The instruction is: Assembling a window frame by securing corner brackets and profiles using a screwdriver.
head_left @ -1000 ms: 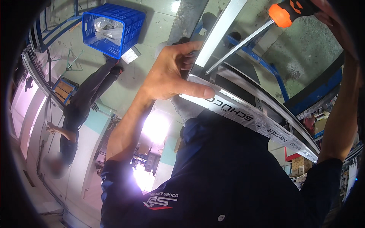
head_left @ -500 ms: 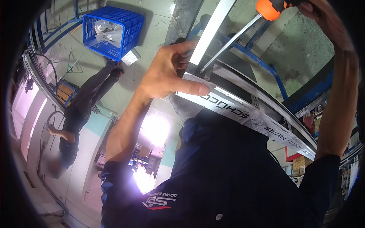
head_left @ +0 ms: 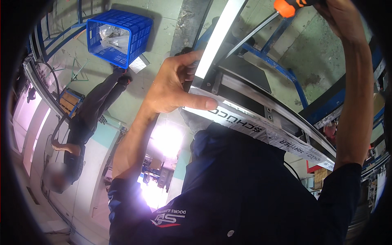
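Observation:
My left hand is closed around the corner of a metal frame, its thumb lying along the film-wrapped profile and its fingers behind. A bright white profile rises from that corner toward the top edge. At upper right my right hand grips a screwdriver by its orange and black handle; the fingers are partly cut off by the picture's edge. The long shank slants down toward the corner. Its tip appears apart from a small round screw head or hole in the corner.
A blue plastic crate with clear bags inside stands on the floor at upper left. Beyond the frame is a blue metal stand. At left, another person stands holding a dark cable or hose.
The screwdriver has moved up and away, its tip drawn off the frame's corner. My left hand and the frame have shifted slightly left and down in the picture.

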`<state>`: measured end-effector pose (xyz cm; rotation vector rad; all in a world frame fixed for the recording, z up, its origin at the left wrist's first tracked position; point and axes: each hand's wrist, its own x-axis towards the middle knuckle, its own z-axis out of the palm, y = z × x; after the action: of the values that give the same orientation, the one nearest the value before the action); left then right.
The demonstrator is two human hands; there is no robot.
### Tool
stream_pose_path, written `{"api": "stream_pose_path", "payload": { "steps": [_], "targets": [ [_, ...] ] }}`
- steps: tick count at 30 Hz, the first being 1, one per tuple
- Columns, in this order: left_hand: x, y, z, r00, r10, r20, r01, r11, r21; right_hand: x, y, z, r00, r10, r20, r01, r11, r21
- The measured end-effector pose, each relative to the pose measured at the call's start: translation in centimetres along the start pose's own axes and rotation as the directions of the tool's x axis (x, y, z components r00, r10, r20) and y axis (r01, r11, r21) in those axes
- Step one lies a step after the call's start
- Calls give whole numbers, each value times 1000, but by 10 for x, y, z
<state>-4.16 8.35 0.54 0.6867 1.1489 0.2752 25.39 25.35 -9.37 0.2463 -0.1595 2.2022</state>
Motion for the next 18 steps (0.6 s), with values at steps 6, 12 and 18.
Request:
{"api": "stream_pose_path", "payload": {
  "steps": [6, 12, 18],
  "targets": [
    [3, 2, -1, 1000, 4, 16, -4, 1000, 19, -5, 0, -11, 999, 17, -45, -23, 992, -123],
    [2, 3, 0, 1000, 0, 16, 0, 1000, 2, 1, -9, 56, 787, -134, -602, -597, 85, -798],
    [2, 2, 0, 1000, 13, 4, -13, 1000, 25, 10, -19, 68, 704, -33, -709, -710, -32, -703]
  ]
}}
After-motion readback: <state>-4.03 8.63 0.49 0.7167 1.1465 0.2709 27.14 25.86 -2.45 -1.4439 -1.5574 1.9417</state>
